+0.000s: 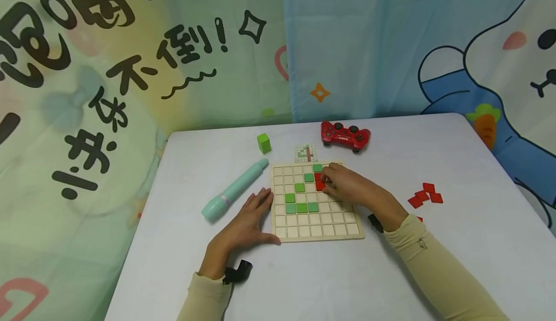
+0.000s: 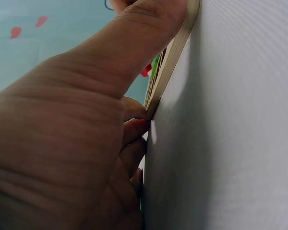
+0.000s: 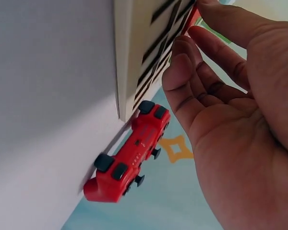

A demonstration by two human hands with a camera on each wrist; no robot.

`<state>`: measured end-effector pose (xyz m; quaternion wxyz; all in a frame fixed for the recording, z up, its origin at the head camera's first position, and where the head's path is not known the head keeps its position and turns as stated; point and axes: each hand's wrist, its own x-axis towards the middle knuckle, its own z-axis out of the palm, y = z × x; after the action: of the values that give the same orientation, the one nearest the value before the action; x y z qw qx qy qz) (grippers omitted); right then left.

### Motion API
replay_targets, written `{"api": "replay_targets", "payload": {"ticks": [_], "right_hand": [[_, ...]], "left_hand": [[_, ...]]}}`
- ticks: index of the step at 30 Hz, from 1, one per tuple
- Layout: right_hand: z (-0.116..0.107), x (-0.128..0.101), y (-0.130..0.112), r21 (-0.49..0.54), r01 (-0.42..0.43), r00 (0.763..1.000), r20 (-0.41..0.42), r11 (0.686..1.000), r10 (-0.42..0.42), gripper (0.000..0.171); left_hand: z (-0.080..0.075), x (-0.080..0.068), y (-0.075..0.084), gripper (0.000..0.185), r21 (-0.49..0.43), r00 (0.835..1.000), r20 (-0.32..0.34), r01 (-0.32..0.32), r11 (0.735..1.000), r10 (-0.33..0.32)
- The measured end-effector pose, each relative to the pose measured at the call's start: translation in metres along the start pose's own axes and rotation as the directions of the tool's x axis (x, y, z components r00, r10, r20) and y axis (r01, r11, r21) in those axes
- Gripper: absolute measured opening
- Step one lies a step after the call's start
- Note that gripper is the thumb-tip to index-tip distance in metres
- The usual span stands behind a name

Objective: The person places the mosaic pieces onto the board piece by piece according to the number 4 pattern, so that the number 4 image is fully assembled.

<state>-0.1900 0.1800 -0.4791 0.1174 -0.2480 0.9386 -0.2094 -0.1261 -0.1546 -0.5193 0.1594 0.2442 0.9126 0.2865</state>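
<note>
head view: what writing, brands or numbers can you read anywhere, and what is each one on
"不倒!" in black brush characters on the pale green cartoon curtain; the other large characters there are cut off or only partly shown.
"SONY", seen upside down on the red plastic game controller, small and only barely legible.
A shape like "4" in coloured squares on the small white pattern card.
No text shows on the wooden grid board.

Beige sleeves, black wrist straps, bare hands
</note>
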Motion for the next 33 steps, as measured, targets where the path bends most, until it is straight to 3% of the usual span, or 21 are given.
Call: {"api": "replay_targets", "payload": {"ticks": [4, 8, 10, 15, 18, 22, 25, 33], "right_hand": [[-0.011, -0.017, 0.006, 0.024, -0.033, 0.999, -0.031, 0.999, 0.034, 0.022], [-0.026, -0.06, 0.018, 0.094, -0.105, 0.984, -0.135, 0.99, 0.117, 0.021], [-0.031, -0.088, 0.026, 0.135, -0.128, 0.963, -0.219, 0.982, 0.156, 0.021], [-0.03, -0.157, 0.051, 0.192, -0.194, 0.882, -0.395, 0.962, 0.257, 0.021], [-0.022, -0.189, 0.065, 0.227, -0.291, 0.845, -0.396, 0.93, 0.361, 0.022], [-0.012, -0.209, 0.081, 0.242, -0.374, 0.821, -0.363, 0.895, 0.441, 0.027], [-0.007, -0.215, 0.092, 0.245, -0.373, 0.829, -0.346, 0.895, 0.44, 0.03], [0.003, -0.223, 0.112, 0.225, -0.316, 0.896, -0.249, 0.922, 0.368, 0.036]], "left_hand": [[0.001, 0.001, 0.001, 0.128, 0.007, 1.0, 0.0, -0.006, 1.0, 0.006], [0.002, 0.003, 0.002, 0.128, 0.003, 1.0, 0.0, -0.01, 1.0, 0.01], [0.002, 0.003, 0.003, 0.128, 0.001, 1.0, 0.001, -0.002, 1.0, 0.002], [0.002, 0.002, 0.004, 0.129, -0.008, 1.0, 0.003, 0.023, 1.0, -0.023], [0.003, 0.002, 0.004, 0.129, -0.014, 1.0, 0.008, 0.029, 0.999, -0.029], [0.002, 0.0, 0.003, 0.129, -0.018, 0.999, 0.009, 0.032, 0.999, -0.032], [0.001, -0.001, 0.003, 0.129, -0.036, 0.999, 0.0, 0.034, 0.999, -0.034], [0.001, 0.0, 0.004, 0.129, -0.046, 1.0, 0.001, 0.016, 0.999, -0.016]]}}
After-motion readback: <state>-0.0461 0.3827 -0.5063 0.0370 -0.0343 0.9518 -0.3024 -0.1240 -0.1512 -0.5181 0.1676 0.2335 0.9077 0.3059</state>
